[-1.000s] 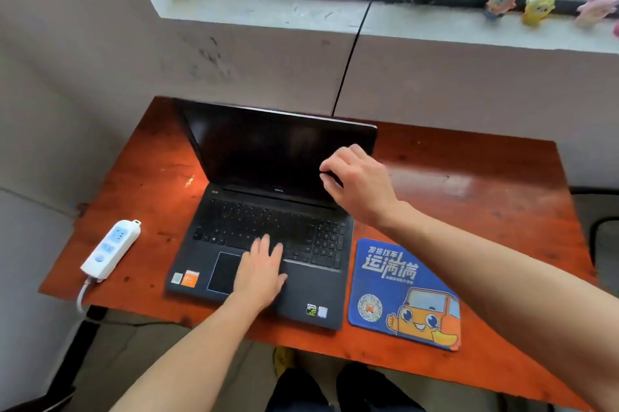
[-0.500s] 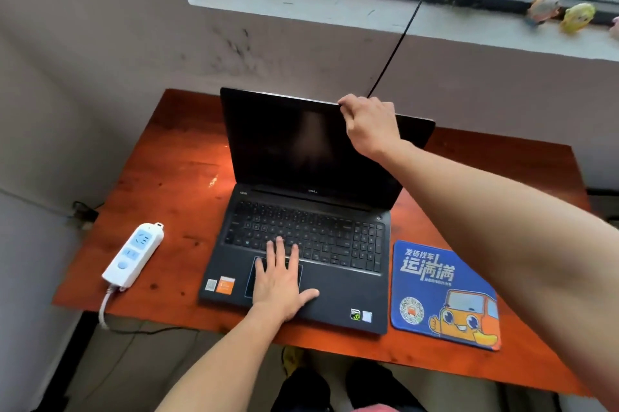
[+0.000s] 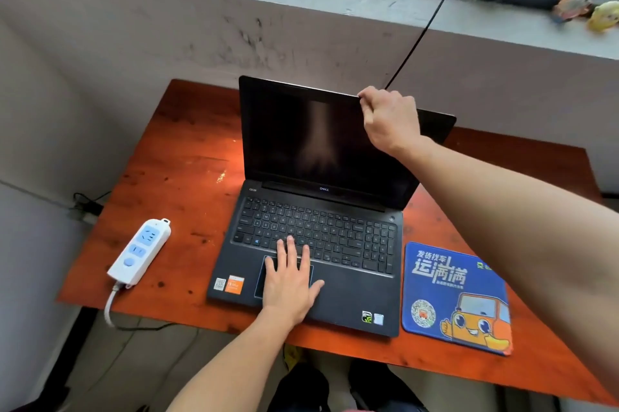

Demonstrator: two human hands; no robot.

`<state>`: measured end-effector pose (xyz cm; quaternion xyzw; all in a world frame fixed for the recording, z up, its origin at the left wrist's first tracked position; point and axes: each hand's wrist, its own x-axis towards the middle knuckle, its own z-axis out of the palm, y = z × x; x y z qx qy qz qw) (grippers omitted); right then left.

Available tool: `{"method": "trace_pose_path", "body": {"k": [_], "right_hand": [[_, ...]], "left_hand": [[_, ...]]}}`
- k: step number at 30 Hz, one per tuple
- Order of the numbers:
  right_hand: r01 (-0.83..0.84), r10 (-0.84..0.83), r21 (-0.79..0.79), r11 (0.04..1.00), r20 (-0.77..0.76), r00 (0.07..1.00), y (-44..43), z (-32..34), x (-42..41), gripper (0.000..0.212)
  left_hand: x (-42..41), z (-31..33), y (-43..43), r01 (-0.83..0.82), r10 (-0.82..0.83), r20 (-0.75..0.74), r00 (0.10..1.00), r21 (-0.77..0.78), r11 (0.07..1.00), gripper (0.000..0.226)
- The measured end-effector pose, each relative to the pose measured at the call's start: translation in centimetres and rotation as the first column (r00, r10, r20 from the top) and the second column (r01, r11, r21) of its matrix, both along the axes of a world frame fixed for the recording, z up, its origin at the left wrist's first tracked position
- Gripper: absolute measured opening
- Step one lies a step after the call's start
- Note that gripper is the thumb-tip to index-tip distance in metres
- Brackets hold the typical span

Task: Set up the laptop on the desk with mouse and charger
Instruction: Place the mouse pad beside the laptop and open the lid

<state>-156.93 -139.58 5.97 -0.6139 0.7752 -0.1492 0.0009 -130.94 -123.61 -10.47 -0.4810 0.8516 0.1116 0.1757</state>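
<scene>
The dark grey open laptop (image 3: 318, 234) sits mid-table on the reddish-brown wooden table (image 3: 187, 157); its lid now stands more upright than a second ago. The right hand (image 3: 390, 120) has its fingers closed over the lid's top edge at 1 o'clock. The left hand (image 3: 289, 281) lies flat, fingers spread, on the touchpad. A blue cartoon-printed mouse pad (image 3: 455, 297) lies at 3 o'clock, and a white power strip (image 3: 139, 252) at 9 o'clock.

Left hand (image 3: 290, 282) flat, right hand (image 3: 388, 120) pinching
</scene>
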Motion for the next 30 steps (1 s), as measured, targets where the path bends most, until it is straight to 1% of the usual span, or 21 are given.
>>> {"method": "trace_pose_path", "body": {"k": [2, 5, 7, 9, 11, 13, 16, 19, 22, 23, 25, 26, 27, 29, 30], "right_hand": [[0.001, -0.001, -0.009, 1.000, -0.016, 1.000, 0.3, -0.2, 0.1, 0.033], [-0.012, 0.014, 0.031, 0.999, -0.043, 0.999, 0.6, 0.0, 0.3, 0.034], [-0.067, 0.070, 0.032, 0.997, -0.088, 0.994, 1.1, 0.2, 0.7, 0.035], [-0.193, 0.185, -0.044, 0.980, -0.149, 0.971, 1.9, 0.4, 1.7, 0.039], [-0.354, 0.335, -0.106, 0.929, -0.162, 0.928, 2.7, 1.0, 3.8, 0.042], [-0.487, 0.477, -0.085, 0.869, -0.117, 0.871, 3.3, 1.4, 6.9, 0.039], [-0.647, 0.647, 0.007, 0.762, -0.033, 0.762, 5.2, 1.6, 12.5, 0.030], [-0.779, 0.780, 0.064, 0.623, 0.011, 0.625, 7.8, 2.0, 20.0, 0.027], [-0.862, 0.866, 0.129, 0.490, 0.039, 0.498, 11.2, 2.1, 26.5, 0.028], [-0.905, 0.910, 0.131, 0.404, 0.038, 0.412, 13.3, 2.1, 30.0, 0.028], [-0.938, 0.942, 0.123, 0.322, 0.056, 0.331, 15.9, 2.0, 33.5, 0.027], [-0.962, 0.965, 0.115, 0.248, 0.059, 0.256, 18.4, 2.2, 37.0, 0.027], [-0.972, 0.975, 0.114, 0.207, 0.058, 0.214, 19.9, 2.2, 38.8, 0.027], [-0.992, 0.996, 0.113, 0.061, 0.060, 0.068, 25.4, 2.6, 45.0, 0.027], [-0.993, 0.997, 0.118, 0.008, 0.075, 0.017, 28.0, 2.8, 47.6, 0.027]], "left_hand": [[-0.4, 0.5, -0.3, -0.001, 0.001, 0.016, 1.000, -0.009, 1.000, 0.072], [-1.1, 2.1, -1.1, -0.019, 0.020, 0.046, 0.999, -0.017, 1.000, 0.054], [-1.1, 3.4, -1.3, -0.058, 0.060, 0.042, 0.997, -0.037, 0.998, 0.039], [-0.9, 4.8, -1.0, -0.130, 0.131, 0.022, 0.991, -0.041, 0.991, 0.032], [-0.1, 6.3, -0.2, -0.234, 0.234, -0.015, 0.972, -0.043, 0.971, 0.029], [1.5, 7.6, 1.0, -0.348, 0.344, -0.066, 0.936, -0.055, 0.936, 0.029], [4.8, 9.4, 4.2, -0.502, 0.493, -0.115, 0.862, -0.078, 0.861, 0.026], [9.8, 11.4, 8.7, -0.662, 0.649, -0.131, 0.749, -0.115, 0.741, 0.026], [14.6, 12.8, 13.5, -0.778, 0.768, -0.133, 0.627, -0.147, 0.610, 0.025], [17.0, 13.4, 16.6, -0.835, 0.824, -0.145, 0.548, -0.154, 0.529, 0.025], [19.5, 13.9, 19.9, -0.877, 0.866, -0.155, 0.475, -0.169, 0.450, 0.025], [21.8, 14.4, 23.3, -0.907, 0.898, -0.165, 0.407, -0.190, 0.376, 0.024], [22.9, 14.7, 25.1, -0.921, 0.915, -0.160, 0.371, -0.191, 0.340, 0.024], [26.8, 15.0, 31.7, -0.955, 0.955, -0.163, 0.248, -0.205, 0.213, 0.023], [28.4, 15.1, 34.7, -0.964, 0.965, -0.172, 0.198, -0.211, 0.160, 0.022]]}}
